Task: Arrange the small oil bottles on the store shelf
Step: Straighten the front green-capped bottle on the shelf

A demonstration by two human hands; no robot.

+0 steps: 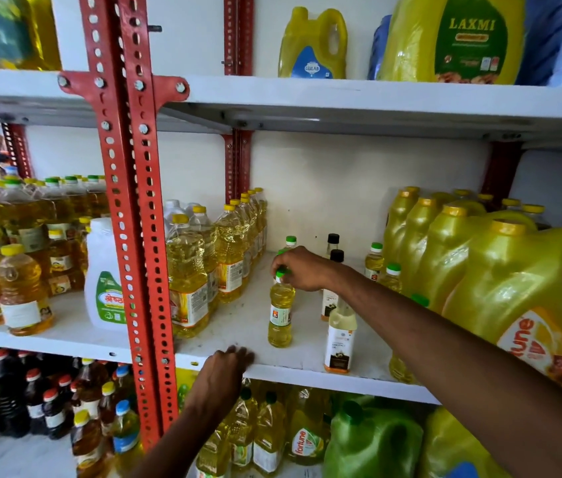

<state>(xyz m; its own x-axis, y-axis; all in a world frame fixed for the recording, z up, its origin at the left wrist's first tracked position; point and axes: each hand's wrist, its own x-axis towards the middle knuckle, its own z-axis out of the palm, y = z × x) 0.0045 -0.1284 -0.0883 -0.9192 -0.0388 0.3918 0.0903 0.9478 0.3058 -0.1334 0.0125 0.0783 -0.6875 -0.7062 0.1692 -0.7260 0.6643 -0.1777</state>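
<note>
A small yellow oil bottle with a green cap (281, 313) stands upright on the white middle shelf (238, 326). My right hand (302, 269) reaches in from the right and grips its cap. My left hand (226, 369) rests on the shelf's front edge, fingers curled over it, holding nothing. More small green-capped bottles (374, 262) stand behind and to the right. A small white-labelled bottle (340, 334) stands near the front, partly hidden by my forearm. Two black-capped small bottles (333, 241) are further back.
Tall yellow-capped oil bottles (188, 270) line the left of the gap, beside a red slotted upright (135, 208). Large yellow jugs (527, 298) crowd the right. Bare shelf lies between them. Big jugs sit on the shelf above, dark and yellow bottles below.
</note>
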